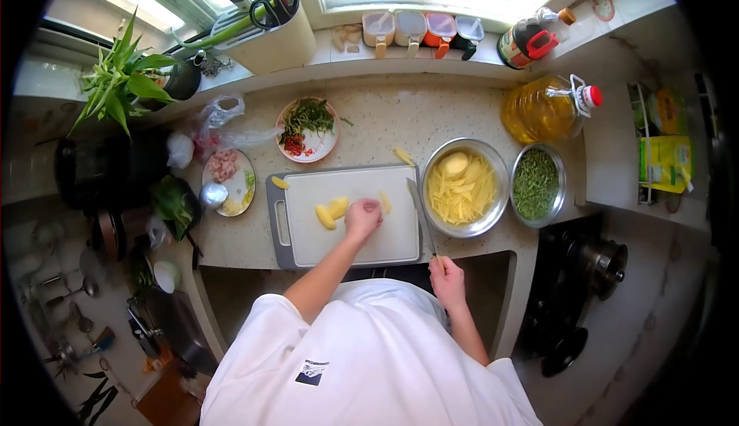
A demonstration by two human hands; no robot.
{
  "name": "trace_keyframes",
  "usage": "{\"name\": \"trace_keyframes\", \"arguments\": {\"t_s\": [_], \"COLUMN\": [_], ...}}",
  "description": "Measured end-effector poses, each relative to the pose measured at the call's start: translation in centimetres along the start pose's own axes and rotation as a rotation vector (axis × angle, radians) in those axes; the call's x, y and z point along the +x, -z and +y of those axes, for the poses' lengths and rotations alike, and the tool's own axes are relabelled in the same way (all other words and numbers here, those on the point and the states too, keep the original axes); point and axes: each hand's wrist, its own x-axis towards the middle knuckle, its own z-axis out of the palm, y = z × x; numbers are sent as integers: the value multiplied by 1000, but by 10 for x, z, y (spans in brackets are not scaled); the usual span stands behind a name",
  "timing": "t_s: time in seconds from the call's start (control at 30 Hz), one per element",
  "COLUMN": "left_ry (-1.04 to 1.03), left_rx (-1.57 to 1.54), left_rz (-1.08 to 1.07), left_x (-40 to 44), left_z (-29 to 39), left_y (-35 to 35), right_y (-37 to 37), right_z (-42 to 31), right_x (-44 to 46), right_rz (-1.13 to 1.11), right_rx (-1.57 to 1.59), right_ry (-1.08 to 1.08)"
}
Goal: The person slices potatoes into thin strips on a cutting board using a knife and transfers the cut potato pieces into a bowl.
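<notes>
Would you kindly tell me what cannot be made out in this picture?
All in the head view:
Left hand: whether its curled fingers grip anything, hidden by the hand itself.
Knife: its handle, mostly covered by the right hand.
Metal bowl: its inside bottom, under yellow strips.
Yellow packet: its lettering, too small.
White shirt: the rest, past the bottom edge.

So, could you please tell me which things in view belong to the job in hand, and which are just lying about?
In use, it seems:
- knife, in the right hand
- board
- yellow pieces
- bowl of yellow strips

Probably just about:
- plant
- oil jug
- knife block
- spice boxes
</notes>
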Motion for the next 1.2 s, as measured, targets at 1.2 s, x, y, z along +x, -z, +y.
{"name": "trace_keyframes", "arguments": {"t_s": [1.2], "left_ry": [-422], "left_rx": [614], "left_rz": [-29], "left_x": [14], "left_z": [85], "left_y": [30], "right_y": [-68], "right_z": [0], "right_x": [28], "right_rz": [-96], "right_rx": [-416], "right_ry": [-102]}}
